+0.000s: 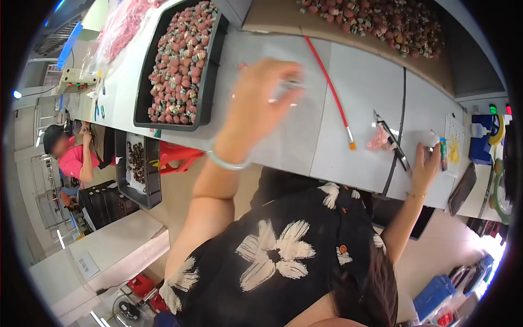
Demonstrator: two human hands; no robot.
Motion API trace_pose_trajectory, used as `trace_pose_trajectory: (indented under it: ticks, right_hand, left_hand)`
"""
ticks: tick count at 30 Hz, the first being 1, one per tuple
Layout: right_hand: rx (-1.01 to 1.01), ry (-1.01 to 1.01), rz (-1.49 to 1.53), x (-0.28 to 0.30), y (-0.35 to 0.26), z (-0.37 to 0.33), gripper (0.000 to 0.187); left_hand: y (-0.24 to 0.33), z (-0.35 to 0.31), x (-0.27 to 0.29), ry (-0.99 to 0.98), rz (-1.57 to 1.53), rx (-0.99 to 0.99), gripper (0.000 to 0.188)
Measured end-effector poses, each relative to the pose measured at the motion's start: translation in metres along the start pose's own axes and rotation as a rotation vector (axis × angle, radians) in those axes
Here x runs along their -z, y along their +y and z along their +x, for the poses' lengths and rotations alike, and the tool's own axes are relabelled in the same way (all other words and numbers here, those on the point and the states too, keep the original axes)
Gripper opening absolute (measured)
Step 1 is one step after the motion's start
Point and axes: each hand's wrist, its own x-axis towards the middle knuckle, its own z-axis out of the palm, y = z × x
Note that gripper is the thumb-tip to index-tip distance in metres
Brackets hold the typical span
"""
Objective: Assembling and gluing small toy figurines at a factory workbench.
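My left hand [259, 103] is raised over the white table, blurred by motion. Its thumb and fingers curl together around something small and greyish that I cannot make out. To its left stands a dark tray [213, 71] heaped with small pink-and-grey pieces [182, 65]. At the table's right side my right hand [426, 168] closes its fingers on a small whitish rounded object [429, 139], partly hidden by them. Just left of that hand lie a black pen-like tool [393, 141] and a crumpled pink piece [378, 139]. A red-handled paintbrush [332, 90] rests between my hands.
A brown-lined bin [272, 19] at the back holds many more pieces. Pink plastic bags [122, 30] lie at far left. A blue tape dispenser [480, 136] stands at right. Beyond the left edge, a person in pink [76, 158] sits near a dark crate [155, 185].
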Motion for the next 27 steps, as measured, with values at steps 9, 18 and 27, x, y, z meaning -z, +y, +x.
trace_pose_trajectory:
  ticks: [9,18,27]
  right_hand:
    - [0.067,0.059,-0.073,-0.082,-0.068,-0.054,0.049]
    - [0.110,0.043,0.002,-0.235,-0.206,-0.151,0.047]
    - [0.041,0.016,0.093,-0.456,-0.365,-0.227,0.047]
  left_hand:
    - [-0.193,-0.029,0.113,0.168,0.619,0.241,0.031]
    - [-0.387,-0.074,0.224,-0.286,0.524,-0.104,0.020]
    - [-0.615,-0.119,0.396,-0.241,0.762,-0.030,0.021]
